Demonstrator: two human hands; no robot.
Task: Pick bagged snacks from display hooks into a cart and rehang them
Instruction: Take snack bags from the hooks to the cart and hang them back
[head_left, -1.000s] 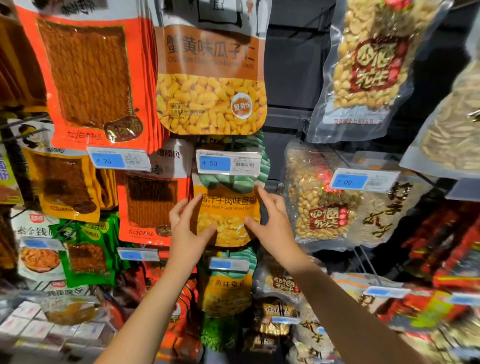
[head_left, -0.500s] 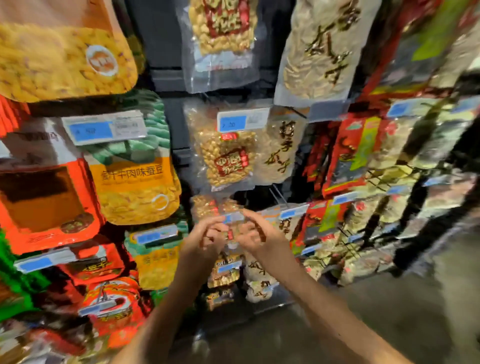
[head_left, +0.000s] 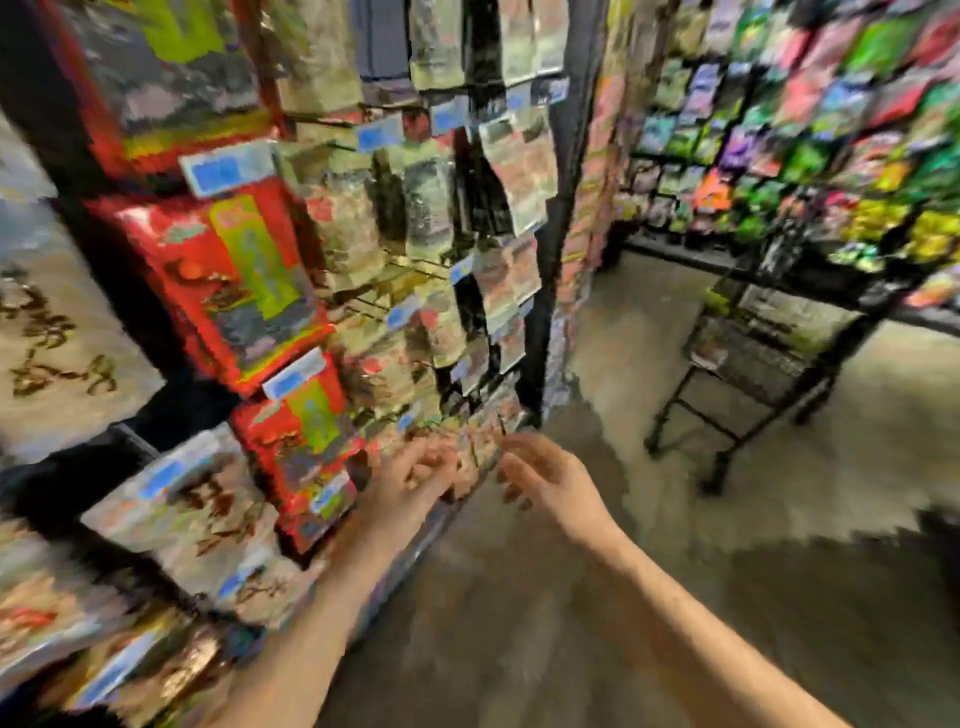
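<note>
Nothing here can be read; the view is heavily smeared. Left of your left hand (head_left: 415, 475), a pale bag (head_left: 62, 332) carries dark brush-style characters, too blurred to make out. Just beside that hand, another pale bag (head_left: 202, 514) shows similar brown characters, also illegible. Above your hands, blue-and-white price tags (head_left: 226, 169) hang in front of the red bags (head_left: 228, 280), their numbers lost to blur.

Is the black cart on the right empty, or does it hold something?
Cannot tell for sure. The cart stands upright on the floor; pale shapes show in its basket, but blur hides what they are.
</note>
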